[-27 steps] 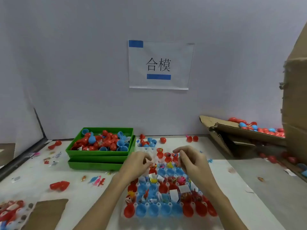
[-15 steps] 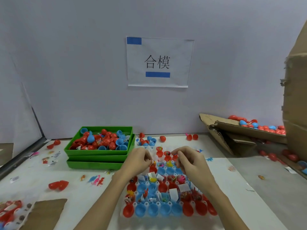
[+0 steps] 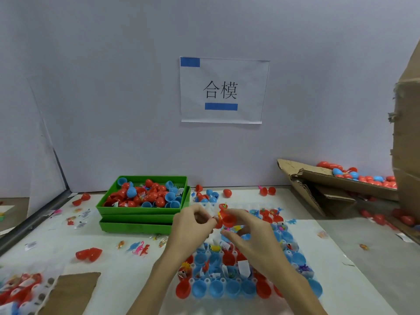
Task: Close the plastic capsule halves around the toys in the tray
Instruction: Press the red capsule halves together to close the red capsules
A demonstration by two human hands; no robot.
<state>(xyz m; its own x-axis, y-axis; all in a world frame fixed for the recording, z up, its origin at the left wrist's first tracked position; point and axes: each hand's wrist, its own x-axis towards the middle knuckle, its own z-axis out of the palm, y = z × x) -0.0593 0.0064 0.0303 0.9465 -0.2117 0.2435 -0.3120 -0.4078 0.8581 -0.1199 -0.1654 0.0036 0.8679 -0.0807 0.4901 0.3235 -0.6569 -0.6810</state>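
Capsule lifted over the tray (image 3: 302, 298) to close.
Left hand (image 3: 193, 226) pinches red capsule (image 3: 223, 220); right hand (image 3: 252, 235), fingers half-curled, steadies its open half for folding.

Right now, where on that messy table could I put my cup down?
Bare table lies between the brown cardboard piece and the capsule tray. Another patch sits right of the tray, before the cardboard box. Around the green trays and under both hands, it is crowded.
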